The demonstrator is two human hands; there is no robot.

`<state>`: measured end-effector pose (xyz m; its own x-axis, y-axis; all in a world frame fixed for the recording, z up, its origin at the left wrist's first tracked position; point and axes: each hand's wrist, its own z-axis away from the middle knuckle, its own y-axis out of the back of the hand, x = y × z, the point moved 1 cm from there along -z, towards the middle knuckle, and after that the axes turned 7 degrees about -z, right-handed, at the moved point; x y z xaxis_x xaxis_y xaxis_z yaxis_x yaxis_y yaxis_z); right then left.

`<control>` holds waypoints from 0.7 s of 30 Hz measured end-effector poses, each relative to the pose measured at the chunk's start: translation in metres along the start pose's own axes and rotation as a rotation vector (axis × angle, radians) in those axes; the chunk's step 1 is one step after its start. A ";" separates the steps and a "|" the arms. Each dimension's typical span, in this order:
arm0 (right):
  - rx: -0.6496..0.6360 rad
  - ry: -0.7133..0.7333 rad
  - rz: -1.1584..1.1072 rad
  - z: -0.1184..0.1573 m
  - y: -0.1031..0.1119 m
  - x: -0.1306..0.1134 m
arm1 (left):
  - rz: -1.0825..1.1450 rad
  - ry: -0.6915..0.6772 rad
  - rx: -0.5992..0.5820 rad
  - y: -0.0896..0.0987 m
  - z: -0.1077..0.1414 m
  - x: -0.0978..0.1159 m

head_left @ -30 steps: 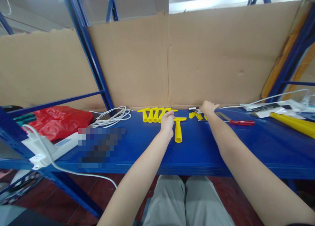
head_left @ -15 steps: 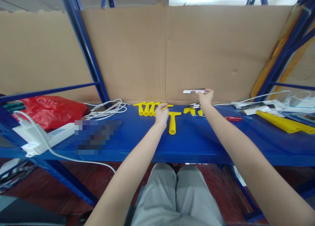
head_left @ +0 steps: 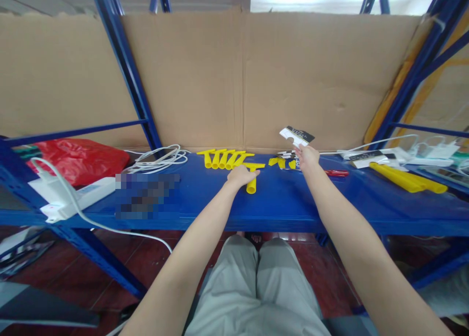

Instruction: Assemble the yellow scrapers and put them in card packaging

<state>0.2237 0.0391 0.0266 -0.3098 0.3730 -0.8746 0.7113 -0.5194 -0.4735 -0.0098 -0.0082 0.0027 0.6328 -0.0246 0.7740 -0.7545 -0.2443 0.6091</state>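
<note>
My left hand point(head_left: 240, 176) reaches over a yellow T-shaped plastic tool point(head_left: 251, 186) with a hollow round handle, lying on the blue shelf. A finger stretches across the handle just below the crossbar; whether it touches is unclear. Left of it lies a row of similar yellow T-shaped tools point(head_left: 222, 161). My right hand point(head_left: 309, 156) pinches a black-and-white printed card point(head_left: 296, 135) with a curved notch, held up before the cardboard. Beneath and left of this hand are small yellow pieces point(head_left: 281, 163) and a few white-and-dark strips point(head_left: 286, 155).
A red pen-like item point(head_left: 336, 173) lies right of my right forearm. Farther right are yellow tubes point(head_left: 401, 178) and more printed cards point(head_left: 370, 158). White cables point(head_left: 161, 158), a red bag point(head_left: 80, 159) and a power strip point(head_left: 88, 194) occupy the left. Cardboard point(head_left: 183, 77) lines the back.
My left hand has left the row of yellow tools and come over the nearer one. The card in my right hand has turned, showing its printed black face. The view has shifted slightly.
</note>
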 end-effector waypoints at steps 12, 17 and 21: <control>-0.078 -0.041 0.028 0.016 -0.009 0.001 | 0.056 -0.071 -0.107 0.000 0.006 0.007; -0.172 0.015 0.068 0.022 -0.012 0.001 | 0.348 0.013 -0.374 0.003 0.013 0.014; -0.225 0.019 0.066 0.029 -0.013 -0.002 | 0.463 0.038 -0.285 0.006 0.010 0.017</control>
<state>0.1972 0.0226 0.0313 -0.2476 0.3593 -0.8998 0.8532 -0.3592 -0.3782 -0.0018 -0.0195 0.0185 0.2204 -0.0311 0.9749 -0.9734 0.0567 0.2218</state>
